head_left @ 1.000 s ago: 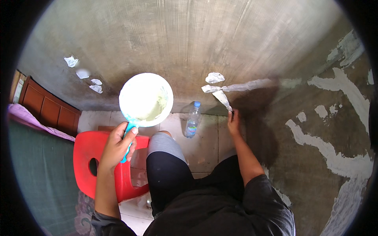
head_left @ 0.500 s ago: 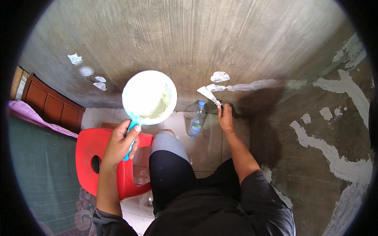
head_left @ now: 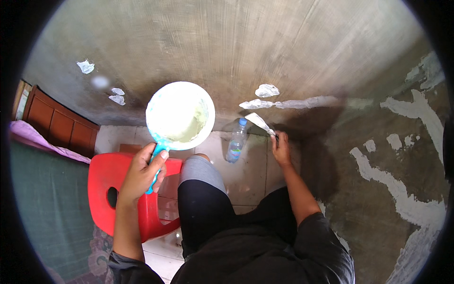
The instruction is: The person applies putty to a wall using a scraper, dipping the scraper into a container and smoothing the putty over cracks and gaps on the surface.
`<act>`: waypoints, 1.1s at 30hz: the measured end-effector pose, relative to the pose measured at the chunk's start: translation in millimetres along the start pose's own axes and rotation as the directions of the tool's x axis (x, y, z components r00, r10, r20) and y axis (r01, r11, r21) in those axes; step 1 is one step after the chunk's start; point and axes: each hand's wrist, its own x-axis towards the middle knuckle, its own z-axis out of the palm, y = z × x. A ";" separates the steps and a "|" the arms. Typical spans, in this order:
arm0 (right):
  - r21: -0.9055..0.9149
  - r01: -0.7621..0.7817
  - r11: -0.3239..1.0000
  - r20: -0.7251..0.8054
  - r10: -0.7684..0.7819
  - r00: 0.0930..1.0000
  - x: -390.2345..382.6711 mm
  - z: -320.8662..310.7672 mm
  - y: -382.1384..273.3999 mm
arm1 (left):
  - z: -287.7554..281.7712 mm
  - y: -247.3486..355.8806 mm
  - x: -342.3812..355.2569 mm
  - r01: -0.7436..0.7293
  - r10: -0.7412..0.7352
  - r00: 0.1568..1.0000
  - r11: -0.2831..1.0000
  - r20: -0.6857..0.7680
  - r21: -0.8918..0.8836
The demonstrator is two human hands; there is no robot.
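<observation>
My left hand (head_left: 142, 173) is closed round the blue handle of a dipper (head_left: 156, 109), held up in front of the wall. Pale, wet-looking putty (head_left: 193, 127) coats the dipper's inside, thicker along its right side. In my right hand (head_left: 282, 150) is a putty knife (head_left: 258, 122), gripped by its dark handle, its whitish blade pointing up and left. The blade appears a little off the wall, below a white putty strip (head_left: 307, 102) and a rounder putty patch (head_left: 267, 91). Whether the blade carries putty is hard to make out.
A clear plastic bottle with a blue cap (head_left: 235, 146) stands on the tiled floor between my hands. By my left forearm is a red plastic stool (head_left: 106, 177). The right wall (head_left: 340, 203) bears more white patches. A green covered surface (head_left: 52, 199) lies far left.
My right hand has drawn the putty knife down and to the right, away from the wall strip. The left hand still holds the dipper in nearly the same place.
</observation>
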 end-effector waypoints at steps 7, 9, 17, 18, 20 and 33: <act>-0.045 -0.119 0.992 -0.093 0.114 0.989 22.4 9.7 -21.9 | -0.9 0.4 0.1 0.005 -0.005 1.000 1.000 -0.019 0.002; -0.010 -0.188 0.982 -0.096 0.186 0.978 4.1 3.6 6.5 | -0.2 0.0 1.1 -0.007 0.007 1.000 1.000 -0.006 -0.024; 0.013 -0.073 0.997 -0.007 0.073 0.997 0.9 14.6 -19.9 | -2.0 -0.9 1.2 -0.007 0.007 1.000 1.000 0.006 -0.006; 0.036 -0.034 0.999 -0.002 0.034 0.999 9.8 20.7 -28.1 | -2.0 -0.4 1.1 -0.004 0.004 1.000 1.000 0.001 -0.005; 0.013 -0.002 1.000 -0.006 0.002 1.000 23.7 34.5 -40.3 | -1.4 -0.3 -0.8 -0.009 0.009 1.000 1.000 -0.018 -0.014; -0.041 -0.185 0.982 -0.052 0.183 0.982 9.8 14.7 -1.4 | -3.3 -2.0 -0.4 -0.022 0.021 1.000 0.999 -0.012 -0.027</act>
